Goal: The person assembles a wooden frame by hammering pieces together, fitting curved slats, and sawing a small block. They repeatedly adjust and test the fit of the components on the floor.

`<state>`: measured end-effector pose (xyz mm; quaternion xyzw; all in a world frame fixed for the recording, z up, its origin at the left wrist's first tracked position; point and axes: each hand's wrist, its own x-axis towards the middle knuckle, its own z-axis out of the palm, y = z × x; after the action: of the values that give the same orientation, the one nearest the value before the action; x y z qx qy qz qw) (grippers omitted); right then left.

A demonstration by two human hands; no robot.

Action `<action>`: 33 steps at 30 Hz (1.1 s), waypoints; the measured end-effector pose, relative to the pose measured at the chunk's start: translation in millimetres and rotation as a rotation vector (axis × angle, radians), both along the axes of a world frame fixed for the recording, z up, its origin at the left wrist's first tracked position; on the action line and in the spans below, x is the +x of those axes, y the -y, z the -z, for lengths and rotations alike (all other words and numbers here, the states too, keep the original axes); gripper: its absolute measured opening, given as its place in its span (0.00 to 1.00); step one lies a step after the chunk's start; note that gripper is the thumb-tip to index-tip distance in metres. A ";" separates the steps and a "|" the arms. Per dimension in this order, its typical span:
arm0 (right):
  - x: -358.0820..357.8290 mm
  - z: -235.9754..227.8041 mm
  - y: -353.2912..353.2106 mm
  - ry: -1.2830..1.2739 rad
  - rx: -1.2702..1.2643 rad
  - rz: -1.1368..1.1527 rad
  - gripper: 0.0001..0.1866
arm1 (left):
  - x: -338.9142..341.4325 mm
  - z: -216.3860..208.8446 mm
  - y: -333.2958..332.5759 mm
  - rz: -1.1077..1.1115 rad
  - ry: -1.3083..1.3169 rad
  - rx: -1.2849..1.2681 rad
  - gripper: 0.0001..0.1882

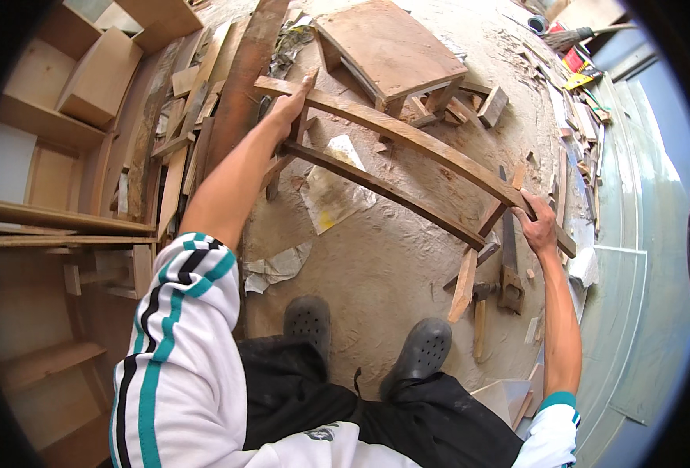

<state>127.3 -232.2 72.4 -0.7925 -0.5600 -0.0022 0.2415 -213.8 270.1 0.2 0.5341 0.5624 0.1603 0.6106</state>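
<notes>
I hold a wooden frame (407, 136) made of two long parallel rails joined by short cross posts, raised above a dusty floor. My left hand (290, 105) grips the far left end of the upper rail, near a short post. My right hand (538, 222) grips the right end of the same rail, where another post joins it. The lower rail (376, 191) runs beneath, parallel to the upper one. My two feet in dark perforated clogs (423, 347) stand on the floor below the frame.
A low wooden stool (392, 47) stands beyond the frame. Planks and offcuts (189, 132) pile up at left by plywood shelving (56, 101). Crumpled paper (329, 187), a hammer (489, 290) and wood scraps (463, 285) lie on the floor. More scraps line the right wall.
</notes>
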 end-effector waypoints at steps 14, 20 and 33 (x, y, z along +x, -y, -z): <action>-4.7 0.4 -5.4 -0.002 -0.025 0.004 0.21 | -114.9 -45.6 -61.2 -0.019 0.103 0.142 0.29; -3.8 -0.1 -4.1 -0.049 -0.049 0.019 0.21 | -90.3 -35.4 -69.0 -0.046 0.143 0.106 0.24; -3.1 0.9 0.6 -0.061 -0.040 0.022 0.20 | -79.8 -33.6 -60.9 -0.075 0.086 0.183 0.20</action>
<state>124.2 -232.8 71.4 -0.8029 -0.5436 0.0306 0.2427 -293.5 331.0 33.8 0.5586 0.5385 0.2565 0.5764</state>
